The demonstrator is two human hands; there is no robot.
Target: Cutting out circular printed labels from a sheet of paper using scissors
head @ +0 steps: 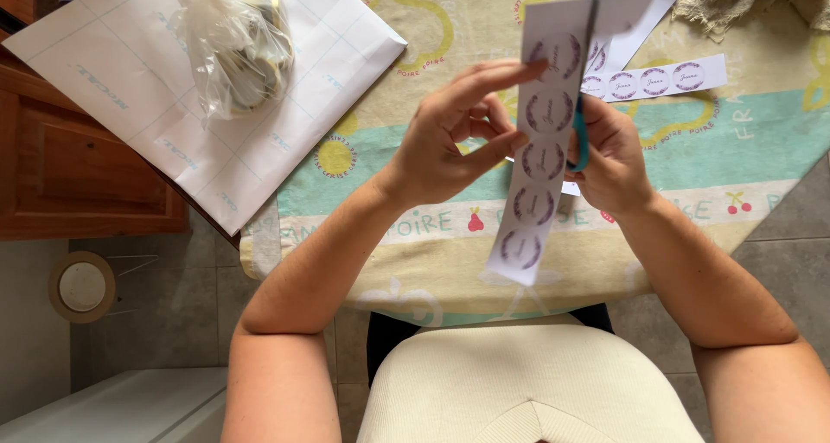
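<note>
Paper strip (543,149) of round purple labels, pinched upright by the left hand (450,136), right hand (609,153) gripped teal scissors (581,106), blades cutting along its right edge.

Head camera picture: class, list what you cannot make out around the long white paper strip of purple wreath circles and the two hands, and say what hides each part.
- Teal-handled scissors: head view, blades mostly behind the long white paper strip.
- Right hand: fingers hidden by the strip.
- Clear plastic bag: contents blurred by crinkled film.
- Left hand: thumb tip behind the strip.
</note>
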